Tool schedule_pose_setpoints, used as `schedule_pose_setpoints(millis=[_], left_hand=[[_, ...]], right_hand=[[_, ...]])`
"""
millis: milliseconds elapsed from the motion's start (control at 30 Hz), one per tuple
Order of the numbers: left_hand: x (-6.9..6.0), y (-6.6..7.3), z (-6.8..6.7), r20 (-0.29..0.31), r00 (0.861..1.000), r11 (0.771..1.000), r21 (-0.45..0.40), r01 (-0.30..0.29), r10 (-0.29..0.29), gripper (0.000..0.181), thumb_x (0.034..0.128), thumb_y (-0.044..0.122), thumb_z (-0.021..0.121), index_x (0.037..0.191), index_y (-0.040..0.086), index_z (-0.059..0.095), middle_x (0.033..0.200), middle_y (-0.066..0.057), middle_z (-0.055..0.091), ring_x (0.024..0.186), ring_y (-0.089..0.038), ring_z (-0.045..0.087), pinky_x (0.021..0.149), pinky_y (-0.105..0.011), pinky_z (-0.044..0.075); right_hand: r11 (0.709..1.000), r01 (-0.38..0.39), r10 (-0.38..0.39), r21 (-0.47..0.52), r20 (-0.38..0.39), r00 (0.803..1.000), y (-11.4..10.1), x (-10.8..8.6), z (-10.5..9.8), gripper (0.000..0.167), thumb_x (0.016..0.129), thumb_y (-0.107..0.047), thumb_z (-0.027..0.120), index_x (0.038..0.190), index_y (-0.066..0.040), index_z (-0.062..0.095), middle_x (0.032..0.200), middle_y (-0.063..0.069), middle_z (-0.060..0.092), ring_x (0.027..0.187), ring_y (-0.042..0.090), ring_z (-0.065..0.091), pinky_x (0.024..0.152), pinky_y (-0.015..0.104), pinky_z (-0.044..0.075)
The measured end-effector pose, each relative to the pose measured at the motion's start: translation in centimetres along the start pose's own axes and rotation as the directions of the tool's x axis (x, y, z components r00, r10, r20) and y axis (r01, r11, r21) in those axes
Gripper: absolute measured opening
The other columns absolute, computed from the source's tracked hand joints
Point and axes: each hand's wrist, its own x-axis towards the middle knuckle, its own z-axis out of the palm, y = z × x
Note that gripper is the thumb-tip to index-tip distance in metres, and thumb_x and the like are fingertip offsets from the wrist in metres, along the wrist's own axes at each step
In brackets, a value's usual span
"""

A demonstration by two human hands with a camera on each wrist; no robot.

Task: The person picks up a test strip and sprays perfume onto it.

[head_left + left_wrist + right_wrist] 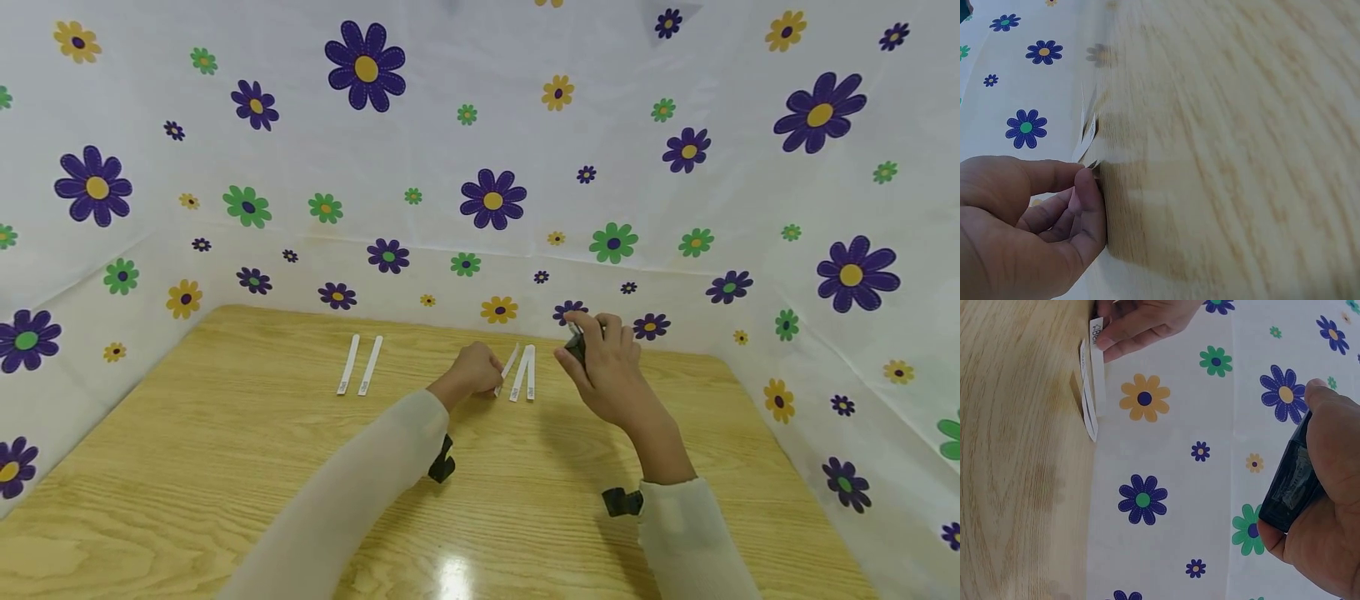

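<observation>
My left hand pinches the near end of a white paper strip between thumb and forefinger, lifting it at a slant off the table. In the right wrist view, printed letters show on this strip beside the fingertips. Just to its right lie two more white strips, touching at their far ends and spread apart at the near ends. My right hand is raised to the right of them, gripping a small black stapler-like tool. The palm and fingers hide part of that tool.
Two separate white strips with small print at their near ends lie on the left of the wooden table. A white flowered cloth rises behind the table and along both sides.
</observation>
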Motion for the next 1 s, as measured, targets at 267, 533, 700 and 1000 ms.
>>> schedule_pose_setpoints(millis=[267, 533, 700, 1000], left_hand=[[0.6, 0.0, 0.1, -0.013, 1.0, 0.999, 0.04, -0.001, 0.001, 0.011, 0.0888, -0.006, 0.068, 0.086, -0.001, 0.076, 0.1, -0.016, 0.074, 0.054, -0.014, 0.06, 0.052, -0.025, 0.053], [0.3, -0.4, -0.7, -0.012, 0.998, 0.99, 0.131, -0.055, 0.057, 0.012, 0.0864, -0.005, 0.063, 0.088, -0.002, 0.075, 0.084, -0.005, 0.071, 0.055, -0.012, 0.047, 0.054, -0.024, 0.043], [-0.5, -0.7, -1.9, -0.01, 0.995, 0.981, 0.171, -0.095, 0.098, 0.026, 0.0934, 0.004, 0.067, 0.118, -0.003, 0.072, 0.12, -0.013, 0.071, 0.073, -0.015, 0.065, 0.07, -0.028, 0.055], [-1.1, -1.9, -4.0, -0.033, 0.99, 0.98, 0.154, -0.128, 0.134, 0.027, 0.0932, 0.007, 0.07, 0.119, -0.002, 0.071, 0.098, -0.01, 0.072, 0.066, -0.017, 0.067, 0.069, -0.03, 0.056]], right_hand=[[1.0, -0.005, 0.005, 0.006, 0.01, 1.0, 0.0, 0.0, -0.1, 0.054, 0.105, -0.034, 0.057, 0.149, -0.019, 0.03, 0.135, 0.031, 0.034, 0.113, 0.048, 0.035, 0.087, 0.063, 0.033], [1.0, -0.015, 0.015, 0.014, 0.028, 0.999, 0.0, 0.0, -0.1, 0.054, 0.106, -0.035, 0.056, 0.149, -0.02, 0.029, 0.137, 0.031, 0.033, 0.114, 0.047, 0.034, 0.088, 0.063, 0.032], [1.0, -0.005, 0.005, 0.014, 0.019, 1.0, 0.1, -0.1, -0.1, 0.053, 0.106, -0.035, 0.056, 0.149, -0.02, 0.029, 0.135, 0.03, 0.033, 0.112, 0.047, 0.034, 0.088, 0.063, 0.032], [1.0, -0.009, 0.008, 0.023, 0.015, 1.0, 0.0, 0.0, -0.4, 0.053, 0.106, -0.034, 0.056, 0.149, -0.019, 0.029, 0.136, 0.031, 0.033, 0.114, 0.048, 0.035, 0.093, 0.066, 0.032]])
